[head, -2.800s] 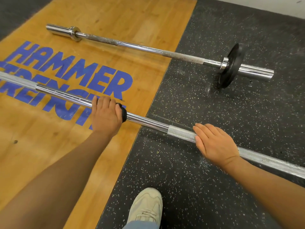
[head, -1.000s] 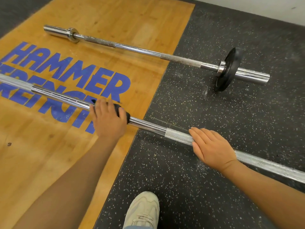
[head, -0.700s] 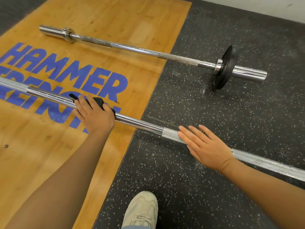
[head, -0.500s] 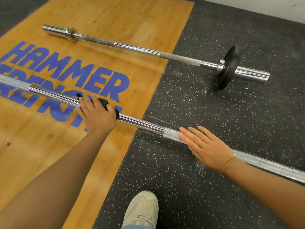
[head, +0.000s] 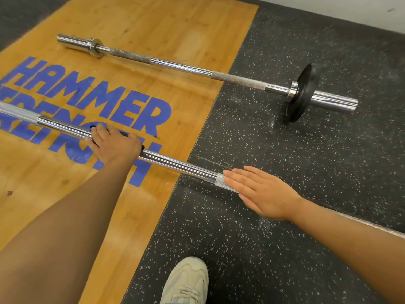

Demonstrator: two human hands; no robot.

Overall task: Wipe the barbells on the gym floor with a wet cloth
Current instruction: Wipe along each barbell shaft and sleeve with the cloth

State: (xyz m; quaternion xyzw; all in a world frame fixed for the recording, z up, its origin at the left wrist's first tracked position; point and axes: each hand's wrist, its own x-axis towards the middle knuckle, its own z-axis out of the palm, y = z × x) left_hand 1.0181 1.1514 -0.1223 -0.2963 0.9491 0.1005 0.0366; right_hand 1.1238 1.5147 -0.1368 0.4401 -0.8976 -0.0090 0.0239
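the near barbell runs from the left edge to the lower right of the frame, lying across the seam between the wooden platform and the speckled rubber floor. left of centre, the left hand curls over its smooth chrome shaft, pressing a dark cloth around the bar, likely so one pass wipes its whole circumference. the right hand, flat with straight fingers, rests on the knurled section, apparently to stop the bar rolling. the far barbell, one black plate on its right sleeve, lies untouched across the upper frame.
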